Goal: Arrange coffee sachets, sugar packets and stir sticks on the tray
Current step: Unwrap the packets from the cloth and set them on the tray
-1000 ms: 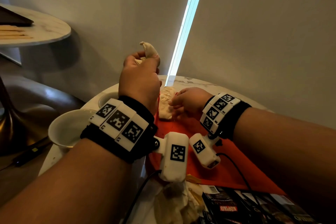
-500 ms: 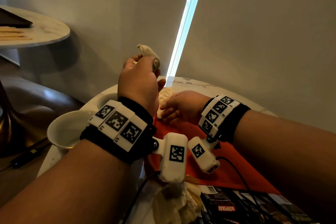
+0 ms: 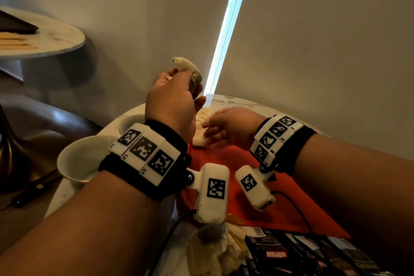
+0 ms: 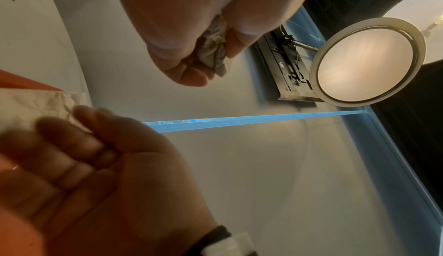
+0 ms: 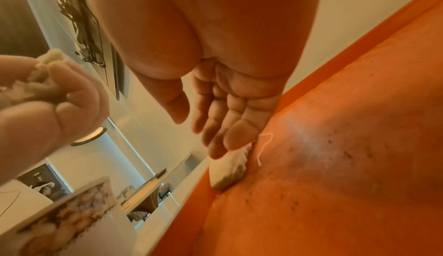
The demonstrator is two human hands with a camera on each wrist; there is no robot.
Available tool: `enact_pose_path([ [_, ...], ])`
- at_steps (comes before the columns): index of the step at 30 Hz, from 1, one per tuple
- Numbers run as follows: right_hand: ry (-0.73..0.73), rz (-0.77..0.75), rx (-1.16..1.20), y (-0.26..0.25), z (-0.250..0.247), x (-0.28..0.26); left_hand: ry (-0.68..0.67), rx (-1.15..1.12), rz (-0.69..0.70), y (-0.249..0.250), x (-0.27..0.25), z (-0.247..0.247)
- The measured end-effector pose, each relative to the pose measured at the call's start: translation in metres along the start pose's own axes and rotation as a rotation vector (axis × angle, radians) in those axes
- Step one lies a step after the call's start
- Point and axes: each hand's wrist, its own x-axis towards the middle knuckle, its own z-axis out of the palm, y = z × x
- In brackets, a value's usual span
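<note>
- My left hand (image 3: 172, 101) is raised above the counter (image 3: 235, 102), fingers curled round a crumpled pale packet (image 3: 190, 70).
- My right hand (image 3: 228, 126) is low over the orange tray (image 3: 226, 159), its relaxed fingers (image 5: 230, 127) touching a small white packet (image 5: 228, 169) on the tray's far end; a thin thread lies beside it.
- The round counter is pale marble; two white cups (image 3: 83, 161) stand at its left edge.
- Dark coffee sachets (image 3: 277, 253) and crumpled packets lie nearest me.
- Behind: plain wall, a bright strip of window light, a second round table (image 3: 51, 40) with wooden stir sticks (image 3: 15, 40).
</note>
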Motion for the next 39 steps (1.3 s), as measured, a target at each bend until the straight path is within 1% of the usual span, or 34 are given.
enact_pose_path([
  [4, 0.118, -0.177, 0.034, -0.008, -0.018, -0.007, -0.077, -0.017, -0.036, -0.002, -0.001, 0.001],
  [6, 0.136, -0.236, 0.087, -0.015, -0.027, -0.013, -0.122, -0.001, -0.043, -0.004, -0.001, 0.000],
  [9, 0.122, -0.307, 0.139, -0.025, -0.041, -0.023, -0.194, 0.054, -0.058, -0.008, 0.000, 0.000],
  [12, 0.064, -0.350, 0.134, -0.027, -0.047, -0.029, -0.268, 0.100, -0.084, -0.011, -0.002, 0.000],
  [15, 0.012, -0.361, 0.105, -0.026, -0.044, -0.032, -0.322, 0.154, -0.084, -0.012, -0.004, -0.001],
  [17, 0.017, -0.380, 0.105, -0.026, -0.040, -0.033, -0.339, 0.190, -0.087, -0.012, -0.005, -0.001],
  [21, 0.075, -0.427, 0.139, -0.027, -0.037, -0.034, -0.353, 0.220, -0.113, -0.014, -0.004, -0.002],
  [25, 0.099, -0.459, 0.181, -0.029, -0.038, -0.037, -0.338, 0.247, -0.115, -0.015, -0.003, -0.003],
  [28, 0.082, -0.475, 0.226, -0.030, -0.037, -0.040, -0.330, 0.263, -0.103, -0.016, -0.003, -0.004],
  [31, 0.098, -0.493, 0.261, -0.030, -0.036, -0.039, -0.316, 0.276, -0.090, -0.017, -0.003, -0.003],
  [34, 0.104, -0.500, 0.257, -0.030, -0.036, -0.038, -0.312, 0.280, -0.084, -0.017, -0.003, -0.003],
  [37, 0.062, -0.482, 0.267, -0.029, -0.036, -0.039, -0.302, 0.289, -0.082, -0.017, -0.002, -0.003],
  [39, 0.054, -0.481, 0.227, -0.028, -0.037, -0.040, -0.301, 0.303, -0.089, -0.017, -0.003, -0.004],
])
